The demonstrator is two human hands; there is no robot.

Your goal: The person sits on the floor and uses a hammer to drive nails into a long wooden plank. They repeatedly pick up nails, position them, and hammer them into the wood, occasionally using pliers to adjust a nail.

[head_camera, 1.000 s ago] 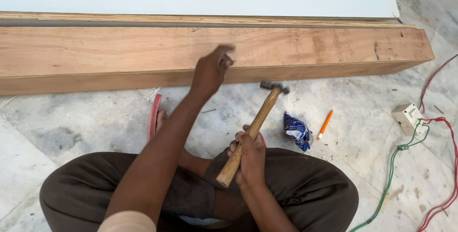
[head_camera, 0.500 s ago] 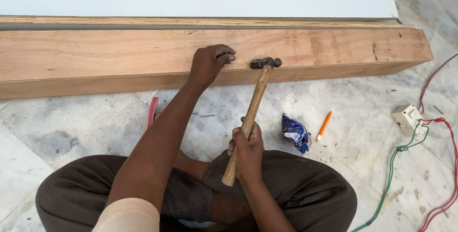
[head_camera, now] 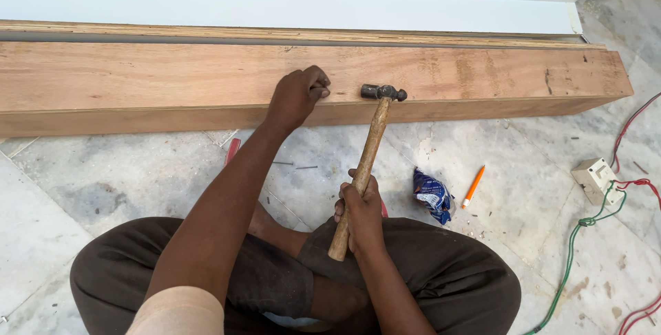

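Pinching something small against the front face of the beam [head_camera: 138, 77]: left hand [head_camera: 297, 95], fingers [head_camera: 318, 91] curled nearly closed, thumb and forefinger pressed together at the wood. Most likely a nail, though too small and too hidden between the fingertips to tell for sure. No row of driven nail heads to be made out along the wood left of the fingers, so judged early in the nailing, with this one not yet sunk.

Just right of those fingers, nearly touching them, the dark head of the hammer [head_camera: 383, 92], level with the pinch and pointing at it. Whether it meets the nail or stops just short cannot be told. Wooden handle slanting down and back toward the body, gripped low by the right hand [head_camera: 361, 214], fingers wrapped fully shut around it above the crossed legs.

Below the left fingers, on the marble floor [head_camera: 62, 197], a few loose nails [head_camera: 296, 165] lying apart from one another, judged to be stock waiting to go in. Right of the gripping hand, a crumpled blue packet [head_camera: 432, 196], then an orange pencil [head_camera: 473, 186] just beside it. Farther right, well apart from both hands, a white switch box [head_camera: 596, 179] with red and green wires [head_camera: 571, 238] trailing off across the floor.
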